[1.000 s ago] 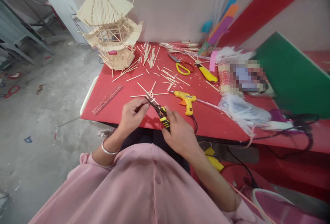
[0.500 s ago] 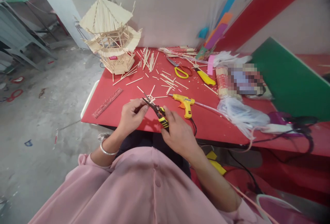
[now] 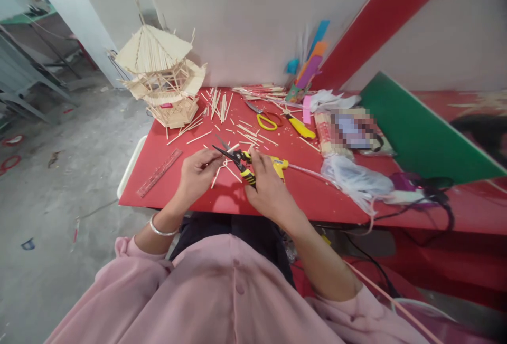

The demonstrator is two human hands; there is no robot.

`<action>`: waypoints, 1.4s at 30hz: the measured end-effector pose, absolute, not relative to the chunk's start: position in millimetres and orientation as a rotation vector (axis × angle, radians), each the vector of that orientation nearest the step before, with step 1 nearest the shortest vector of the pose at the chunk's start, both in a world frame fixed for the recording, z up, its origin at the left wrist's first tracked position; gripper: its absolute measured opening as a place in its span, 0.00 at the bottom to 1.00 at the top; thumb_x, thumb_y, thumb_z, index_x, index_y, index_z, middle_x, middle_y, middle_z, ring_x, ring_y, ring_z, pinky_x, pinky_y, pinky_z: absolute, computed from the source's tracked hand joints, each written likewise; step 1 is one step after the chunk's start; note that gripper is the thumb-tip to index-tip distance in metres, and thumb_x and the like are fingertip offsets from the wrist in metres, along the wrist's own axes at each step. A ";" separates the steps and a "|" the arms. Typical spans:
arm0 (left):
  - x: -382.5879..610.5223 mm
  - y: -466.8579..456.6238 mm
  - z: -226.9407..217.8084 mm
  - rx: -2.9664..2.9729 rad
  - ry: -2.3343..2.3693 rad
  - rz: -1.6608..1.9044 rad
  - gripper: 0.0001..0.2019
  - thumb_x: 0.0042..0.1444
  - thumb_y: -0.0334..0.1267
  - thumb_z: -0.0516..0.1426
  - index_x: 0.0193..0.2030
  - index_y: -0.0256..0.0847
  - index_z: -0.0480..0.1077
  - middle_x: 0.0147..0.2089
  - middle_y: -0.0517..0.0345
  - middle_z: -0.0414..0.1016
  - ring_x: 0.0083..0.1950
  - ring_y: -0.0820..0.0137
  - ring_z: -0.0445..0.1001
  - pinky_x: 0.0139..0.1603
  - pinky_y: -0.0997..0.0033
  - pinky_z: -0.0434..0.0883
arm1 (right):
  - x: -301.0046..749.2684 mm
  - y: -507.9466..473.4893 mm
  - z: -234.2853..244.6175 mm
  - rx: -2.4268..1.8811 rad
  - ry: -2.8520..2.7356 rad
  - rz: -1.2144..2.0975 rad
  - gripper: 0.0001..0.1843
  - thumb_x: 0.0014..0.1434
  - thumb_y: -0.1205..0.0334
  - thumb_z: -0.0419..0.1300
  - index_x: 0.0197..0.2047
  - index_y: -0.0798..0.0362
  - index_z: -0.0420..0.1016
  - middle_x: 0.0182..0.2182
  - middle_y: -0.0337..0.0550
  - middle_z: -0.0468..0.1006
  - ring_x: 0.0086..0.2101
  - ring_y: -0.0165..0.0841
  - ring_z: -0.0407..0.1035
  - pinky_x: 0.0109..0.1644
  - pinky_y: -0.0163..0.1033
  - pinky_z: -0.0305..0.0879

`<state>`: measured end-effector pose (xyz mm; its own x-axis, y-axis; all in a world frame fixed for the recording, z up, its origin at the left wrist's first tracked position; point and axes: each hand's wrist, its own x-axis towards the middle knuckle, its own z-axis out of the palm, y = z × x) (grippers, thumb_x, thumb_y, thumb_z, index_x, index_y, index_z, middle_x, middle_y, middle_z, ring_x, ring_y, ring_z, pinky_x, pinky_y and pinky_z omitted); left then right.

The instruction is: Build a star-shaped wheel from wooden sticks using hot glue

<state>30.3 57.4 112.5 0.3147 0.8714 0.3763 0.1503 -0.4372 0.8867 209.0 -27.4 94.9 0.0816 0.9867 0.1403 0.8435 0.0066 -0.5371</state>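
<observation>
My right hand (image 3: 266, 183) is closed around the black-and-yellow handles of snips (image 3: 241, 167), whose blades stand apart and point left. The fingertips of my left hand (image 3: 200, 172) are pinched together beside those blades. A pale wooden stick (image 3: 234, 149) shows past the blades in line with these fingers; its near end is hidden. Beneath the snips, a few joined sticks (image 3: 226, 163) lie on the red table. Partly behind my right hand is a yellow glue gun (image 3: 279, 164).
A stick-built pagoda model (image 3: 164, 77) stands at the back left. Loose sticks (image 3: 249, 134), scissors (image 3: 264, 117) and a yellow-handled cutter (image 3: 300, 125) lie beyond my hands. A clear ruler (image 3: 159, 173) is on the left, a plastic bag (image 3: 352, 178) and green board (image 3: 428, 133) on the right.
The snips' blades have opened wider and sit higher over the table. My right hand now covers part of the glue gun. The whole view has shifted a little.
</observation>
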 end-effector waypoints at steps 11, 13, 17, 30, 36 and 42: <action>28.8 121.5 112.9 1.542 1.057 1.259 0.15 0.56 0.43 0.62 0.47 0.38 0.81 0.25 0.62 0.73 0.23 0.77 0.65 0.27 0.76 0.66 | 246.9 -2.1 103.6 -1.802 -1.493 0.656 0.36 0.51 0.62 0.56 0.65 0.55 0.66 0.58 0.57 0.72 0.61 0.50 0.65 0.66 0.62 0.61; 28.1 146.6 104.3 1.677 1.164 1.176 0.14 0.55 0.37 0.59 0.46 0.38 0.81 0.25 0.62 0.73 0.26 0.74 0.68 0.31 0.75 0.68 | 259.7 3.3 107.2 -1.678 -1.255 0.918 0.28 0.49 0.60 0.58 0.55 0.53 0.73 0.49 0.52 0.77 0.53 0.47 0.72 0.59 0.60 0.69; 43.1 189.9 80.2 2.081 1.361 0.677 0.10 0.52 0.28 0.56 0.30 0.37 0.80 0.25 0.59 0.75 0.32 0.69 0.72 0.37 0.72 0.67 | 279.7 17.8 123.6 -1.259 -0.781 1.392 0.22 0.49 0.55 0.57 0.48 0.51 0.74 0.43 0.49 0.79 0.44 0.42 0.75 0.42 0.49 0.77; 97.6 225.3 51.9 2.342 1.666 0.056 0.15 0.64 0.39 0.54 0.47 0.40 0.81 0.49 0.42 0.81 0.53 0.54 0.77 0.48 0.62 0.70 | 266.0 -3.3 115.6 -1.237 -0.846 1.595 0.40 0.48 0.51 0.46 0.63 0.54 0.68 0.46 0.55 0.79 0.41 0.40 0.75 0.26 0.36 0.65; 81.1 238.8 48.5 2.377 1.629 0.198 0.11 0.63 0.38 0.56 0.43 0.40 0.81 0.50 0.45 0.80 0.52 0.56 0.76 0.49 0.64 0.69 | 266.8 -0.1 113.3 -1.185 -0.805 1.662 0.43 0.42 0.53 0.51 0.63 0.51 0.69 0.45 0.53 0.80 0.38 0.38 0.76 0.26 0.35 0.64; 70.8 264.5 48.6 2.501 1.452 0.250 0.15 0.61 0.28 0.52 0.44 0.37 0.80 0.51 0.44 0.79 0.54 0.58 0.74 0.53 0.65 0.68 | 268.9 5.0 104.5 -1.223 -0.735 1.658 0.42 0.42 0.56 0.52 0.63 0.50 0.68 0.46 0.52 0.81 0.38 0.40 0.77 0.27 0.37 0.68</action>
<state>70.8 264.5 48.6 0.4919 0.8702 0.0278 0.8296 -0.4782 0.2884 268.9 5.0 104.5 -0.0853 0.9148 -0.3949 -0.3214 -0.4004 -0.8581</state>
